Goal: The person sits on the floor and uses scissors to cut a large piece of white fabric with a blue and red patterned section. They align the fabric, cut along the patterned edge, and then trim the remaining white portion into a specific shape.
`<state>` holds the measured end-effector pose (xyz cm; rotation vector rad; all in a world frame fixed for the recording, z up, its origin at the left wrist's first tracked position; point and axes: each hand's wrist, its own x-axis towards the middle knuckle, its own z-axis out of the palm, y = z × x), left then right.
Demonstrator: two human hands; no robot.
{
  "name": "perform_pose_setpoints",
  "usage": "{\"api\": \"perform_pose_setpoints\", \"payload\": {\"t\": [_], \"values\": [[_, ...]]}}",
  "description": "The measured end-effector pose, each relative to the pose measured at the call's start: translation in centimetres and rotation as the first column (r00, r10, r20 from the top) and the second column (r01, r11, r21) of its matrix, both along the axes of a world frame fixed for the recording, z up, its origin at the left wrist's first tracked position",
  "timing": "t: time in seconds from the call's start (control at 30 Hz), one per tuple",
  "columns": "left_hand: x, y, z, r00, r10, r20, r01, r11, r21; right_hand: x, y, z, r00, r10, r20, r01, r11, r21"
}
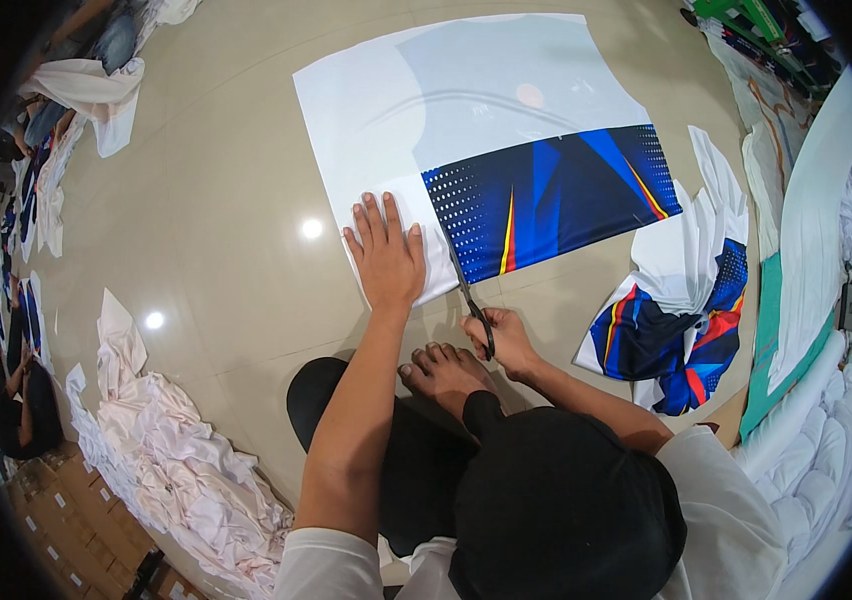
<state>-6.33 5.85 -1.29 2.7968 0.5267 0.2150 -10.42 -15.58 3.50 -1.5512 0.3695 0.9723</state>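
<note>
Printed fabric sheet: white with a blue patterned band, spread flat on the tiled floor ahead of my crossed legs. I see my left hand pressed palm-down, fingers spread, on the sheet's near left corner, gripping nothing; I judge it pins the cloth taut. Black scissors: held closed-fisted in my right hand, blades entering the sheet's near edge just beside the left hand, along the band's dotted margin. Cut printed pieces: heaped at right. Pale cloth pile: at left.
</note>
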Motion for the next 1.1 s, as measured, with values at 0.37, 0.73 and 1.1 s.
{"api": "perform_pose_setpoints", "payload": {"t": [0.37,0.73,1.1], "values": [[0.1,0.0,0.1,0.999,0.006,-0.034,-0.005,1.000,0.015,0.5,0.4,0.4,0.999,-0.033,-0.026,0.034,0.999,0.026],[0.1,-0.1,0.2,1.000,-0.005,0.010,0.005,1.000,-0.015,0.2,-0.3,-0.7,1.000,-0.005,0.007,0.005,0.999,0.041],[0.0,-0.1,0.2,1.000,-0.005,-0.001,0.005,1.000,-0.019,2.1,1.5,0.8,0.999,-0.037,-0.025,0.039,0.998,0.044]]}}
